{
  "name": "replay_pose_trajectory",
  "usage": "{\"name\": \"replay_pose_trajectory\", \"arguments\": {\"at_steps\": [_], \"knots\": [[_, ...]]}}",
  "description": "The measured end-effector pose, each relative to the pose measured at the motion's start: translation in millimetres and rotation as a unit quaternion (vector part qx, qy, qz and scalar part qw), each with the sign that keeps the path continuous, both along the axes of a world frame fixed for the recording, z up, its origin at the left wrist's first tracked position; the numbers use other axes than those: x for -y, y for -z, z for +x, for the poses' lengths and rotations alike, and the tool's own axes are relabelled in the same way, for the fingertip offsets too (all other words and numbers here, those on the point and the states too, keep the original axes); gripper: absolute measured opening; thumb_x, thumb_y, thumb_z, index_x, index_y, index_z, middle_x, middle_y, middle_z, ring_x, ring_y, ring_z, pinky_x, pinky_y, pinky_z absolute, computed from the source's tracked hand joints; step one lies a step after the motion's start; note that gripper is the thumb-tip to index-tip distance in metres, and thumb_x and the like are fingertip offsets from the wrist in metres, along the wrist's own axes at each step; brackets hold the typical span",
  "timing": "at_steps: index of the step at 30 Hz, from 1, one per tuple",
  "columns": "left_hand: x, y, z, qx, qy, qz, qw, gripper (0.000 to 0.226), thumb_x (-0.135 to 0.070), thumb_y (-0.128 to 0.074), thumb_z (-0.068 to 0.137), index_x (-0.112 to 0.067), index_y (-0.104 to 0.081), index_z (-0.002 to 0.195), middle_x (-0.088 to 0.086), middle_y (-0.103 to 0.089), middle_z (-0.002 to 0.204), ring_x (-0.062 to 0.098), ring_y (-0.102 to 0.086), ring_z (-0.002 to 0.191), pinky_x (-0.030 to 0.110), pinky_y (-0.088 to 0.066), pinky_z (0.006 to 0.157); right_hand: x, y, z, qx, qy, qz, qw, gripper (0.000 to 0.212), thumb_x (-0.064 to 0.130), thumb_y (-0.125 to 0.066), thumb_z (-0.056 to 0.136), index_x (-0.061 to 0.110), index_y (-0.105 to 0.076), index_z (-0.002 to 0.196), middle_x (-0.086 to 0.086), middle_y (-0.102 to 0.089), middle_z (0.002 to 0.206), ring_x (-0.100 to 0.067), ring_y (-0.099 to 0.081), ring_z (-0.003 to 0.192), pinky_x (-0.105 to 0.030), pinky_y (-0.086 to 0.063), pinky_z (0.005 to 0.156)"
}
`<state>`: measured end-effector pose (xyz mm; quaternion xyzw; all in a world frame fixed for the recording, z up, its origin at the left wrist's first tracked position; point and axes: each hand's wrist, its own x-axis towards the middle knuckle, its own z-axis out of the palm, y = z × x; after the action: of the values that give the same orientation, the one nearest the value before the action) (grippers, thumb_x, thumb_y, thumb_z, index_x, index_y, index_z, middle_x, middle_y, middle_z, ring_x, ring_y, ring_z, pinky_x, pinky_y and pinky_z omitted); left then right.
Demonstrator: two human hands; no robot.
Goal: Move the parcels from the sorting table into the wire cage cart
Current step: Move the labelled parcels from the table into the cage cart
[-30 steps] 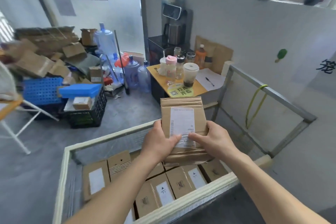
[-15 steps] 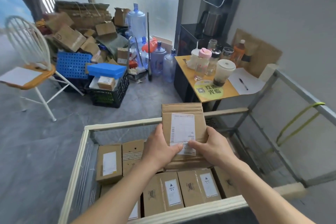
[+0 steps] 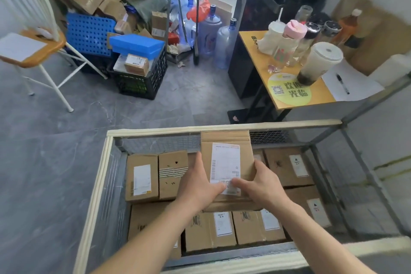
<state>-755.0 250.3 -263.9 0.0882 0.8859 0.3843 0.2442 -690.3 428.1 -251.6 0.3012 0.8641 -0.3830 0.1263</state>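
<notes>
I hold a brown cardboard parcel (image 3: pixel 229 151) with a white shipping label, inside the wire cage cart (image 3: pixel 104 162), above the boxes lying there. My left hand (image 3: pixel 198 184) grips its left edge, thumb on the label. My right hand (image 3: pixel 260 184) grips its right edge, thumb on the label too. Several brown parcels (image 3: pixel 142 178) with white labels lie packed flat on the cart's floor. The parcel's far end reaches near the cart's far rim. The sorting table is out of view.
A yellow side table (image 3: pixel 287 98) with cups, bottles, paper and a pen stands beyond the cart's far right corner. A black crate (image 3: pixel 142 82) with a blue box, water jugs, a cardboard pile and a white chair (image 3: pixel 33 51) stand on the grey floor farther back.
Both hands have lowered the parcel from above the cart's rim down into the cart, close over the stacked boxes. The view has tilted down and closer to the cart.
</notes>
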Motion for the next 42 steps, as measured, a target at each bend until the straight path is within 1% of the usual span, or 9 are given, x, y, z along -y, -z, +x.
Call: {"name": "replay_pose_trajectory", "arguments": {"at_steps": [5, 7, 10, 15, 21, 25, 32, 38, 42], "knots": [[-6, 61, -6, 0.052, -0.027, -0.033, 0.998, 0.089, -0.039, -0.085, 0.073, -0.038, -0.020, 0.134, -0.017, -0.052, 0.126, 0.004, -0.050, 0.091, 0.009, -0.037, 0.046, -9, 63, -17, 0.052, -0.028, -0.027, 0.998, 0.058, 0.049, -0.081, 0.076, 0.029, -0.045, 0.117, 0.012, -0.058, 0.108, -0.004, -0.057, 0.091, -0.018, -0.042, 0.061], [-12, 91, -10, 0.072, -0.040, -0.036, 0.996, 0.089, -0.035, -0.085, 0.071, -0.035, -0.025, 0.137, -0.012, -0.055, 0.131, 0.007, -0.055, 0.098, 0.011, -0.045, 0.058, -14, 92, -25, 0.071, -0.040, -0.031, 0.996, 0.058, 0.049, -0.081, 0.076, 0.030, -0.044, 0.116, 0.014, -0.057, 0.105, -0.001, -0.056, 0.088, -0.016, -0.041, 0.058], [-21, 132, -18, 0.090, -0.053, -0.051, 0.993, 0.095, -0.032, -0.084, 0.071, -0.031, -0.023, 0.145, -0.008, -0.058, 0.133, 0.014, -0.061, 0.106, 0.029, -0.058, 0.076, -23, 138, -38, 0.091, -0.042, -0.029, 0.994, 0.054, 0.050, -0.081, 0.074, 0.029, -0.046, 0.109, 0.015, -0.058, 0.100, -0.001, -0.056, 0.085, -0.019, -0.043, 0.057], [-31, 199, -36, 0.110, -0.072, -0.076, 0.988, 0.109, -0.033, -0.084, 0.074, -0.028, -0.013, 0.155, -0.004, -0.051, 0.145, 0.018, -0.057, 0.119, 0.020, -0.042, 0.072, -31, 212, -62, 0.111, -0.049, -0.027, 0.992, 0.053, 0.052, -0.081, 0.070, 0.027, -0.049, 0.105, 0.012, -0.061, 0.098, -0.004, -0.057, 0.083, -0.026, -0.044, 0.060], [-34, 271, -67, 0.117, -0.062, -0.113, 0.985, 0.087, -0.025, -0.084, 0.073, -0.025, -0.030, 0.141, -0.002, -0.063, 0.126, 0.022, -0.064, 0.105, 0.038, -0.057, 0.083, -30, 289, -92, 0.109, -0.064, -0.017, 0.992, 0.052, 0.051, -0.081, 0.072, 0.023, -0.049, 0.103, 0.012, -0.058, 0.090, -0.003, -0.055, 0.076, -0.023, -0.037, 0.054], [-35, 311, -86, 0.112, -0.049, -0.133, 0.984, 0.092, -0.022, -0.080, 0.080, -0.019, -0.019, 0.150, 0.005, -0.055, 0.137, 0.026, -0.059, 0.114, 0.032, -0.051, 0.082, -30, 330, -110, 0.099, -0.059, -0.029, 0.993, 0.051, 0.047, -0.081, 0.075, 0.022, -0.049, 0.106, 0.013, -0.057, 0.090, -0.003, -0.055, 0.076, -0.021, -0.037, 0.053], [-34, 340, -102, 0.112, -0.041, -0.115, 0.986, 0.084, -0.014, -0.074, 0.085, -0.021, -0.025, 0.152, 0.005, -0.045, 0.146, 0.024, -0.052, 0.126, 0.022, -0.039, 0.087, -26, 373, -122, 0.119, -0.056, -0.070, 0.989, 0.054, 0.022, -0.077, 0.087, 0.013, -0.042, 0.127, -0.003, -0.066, 0.110, -0.018, -0.066, 0.090, -0.021, -0.048, 0.055], [-31, 339, -98, 0.098, -0.012, -0.110, 0.989, 0.066, -0.017, -0.073, 0.084, -0.025, -0.042, 0.141, -0.001, -0.050, 0.137, 0.022, -0.052, 0.123, 0.042, -0.049, 0.101, -27, 376, -125, 0.106, -0.051, -0.044, 0.992, 0.036, 0.009, -0.067, 0.086, 0.020, -0.046, 0.114, 0.000, -0.063, 0.096, -0.022, -0.064, 0.083, -0.038, -0.057, 0.060], [-28, 329, -97, 0.094, 0.008, -0.109, 0.990, 0.063, -0.021, -0.072, 0.085, -0.028, -0.045, 0.141, -0.002, -0.051, 0.135, 0.021, -0.051, 0.122, 0.040, -0.049, 0.100, -26, 363, -129, 0.096, -0.056, -0.045, 0.993, 0.054, 0.012, -0.063, 0.087, 0.026, -0.045, 0.136, 0.001, -0.066, 0.109, -0.020, -0.067, 0.081, -0.035, -0.058, 0.059]]}}
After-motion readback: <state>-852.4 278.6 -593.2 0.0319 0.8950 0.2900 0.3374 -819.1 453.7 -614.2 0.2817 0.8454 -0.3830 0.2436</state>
